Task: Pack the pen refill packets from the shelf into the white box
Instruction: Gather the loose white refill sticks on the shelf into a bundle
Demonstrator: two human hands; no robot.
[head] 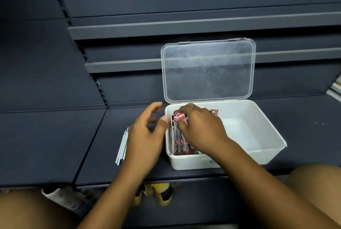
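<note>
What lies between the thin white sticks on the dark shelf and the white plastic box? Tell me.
The left hand, over the dark shelf, in the head view.

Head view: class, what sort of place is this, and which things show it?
Probably a stationery shop or stockroom: tiered dark shelves with label rails, a slotted upright, and pen refill packets in a white box.

Light is dim and even, falling softly from above: the dark blue-grey metal shelving (46,145) stays murky, while the white rectangular plastic box (239,132) and its clear hinged lid (208,71) show a pale, milky glare. The wide lens bows the shelf edges toward the corners. The fingers of the left hand (145,136) are smeared by motion, and print on the red-and-white pen refill packets (181,142) is unreadably soft.
</note>
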